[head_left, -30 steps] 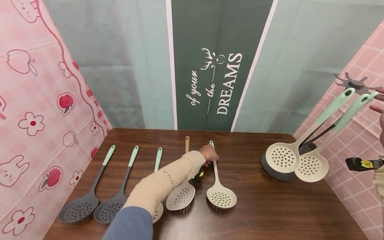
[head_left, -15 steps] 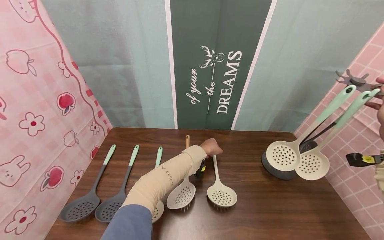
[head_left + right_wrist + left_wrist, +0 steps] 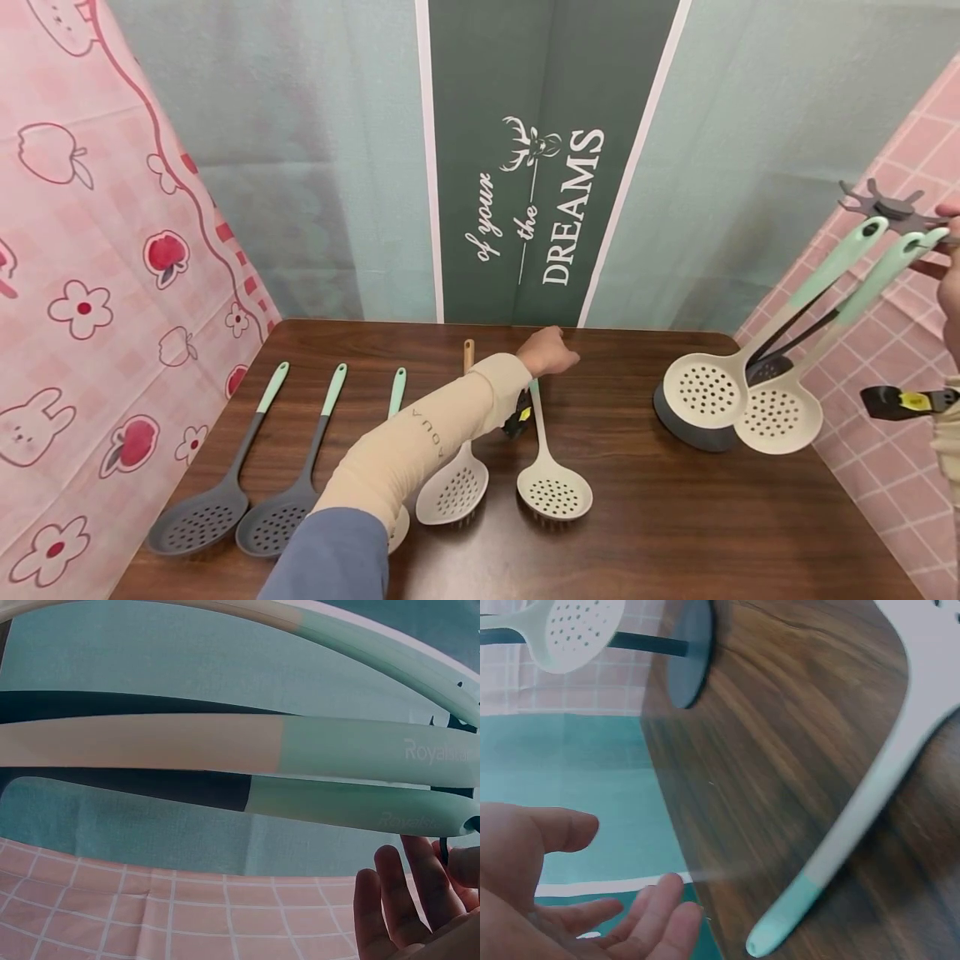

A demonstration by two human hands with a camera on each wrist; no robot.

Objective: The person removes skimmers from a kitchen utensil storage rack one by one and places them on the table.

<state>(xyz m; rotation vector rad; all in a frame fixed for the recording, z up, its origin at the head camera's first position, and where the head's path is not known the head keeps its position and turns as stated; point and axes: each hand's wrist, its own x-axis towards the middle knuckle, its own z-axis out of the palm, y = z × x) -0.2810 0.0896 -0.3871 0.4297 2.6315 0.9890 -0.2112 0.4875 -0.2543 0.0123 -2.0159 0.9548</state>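
Ideally the empty, loosely spread left hand clears the nearest cream, round-headed, mint-handled skimmer; right hand: hold unclear

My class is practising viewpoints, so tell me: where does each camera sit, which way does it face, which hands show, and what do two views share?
Head: worn on the head, facing forward and down over the table; shows the left hand, its sleeve, and part of the right hand.
Left wrist: worn there, facing the rightmost skimmer lying on the table; left hand at lower left.
Right wrist: worn there, facing hanging mint-green handles; right hand at lower right.
Shared: head and left wrist both show the left hand and that skimmer.
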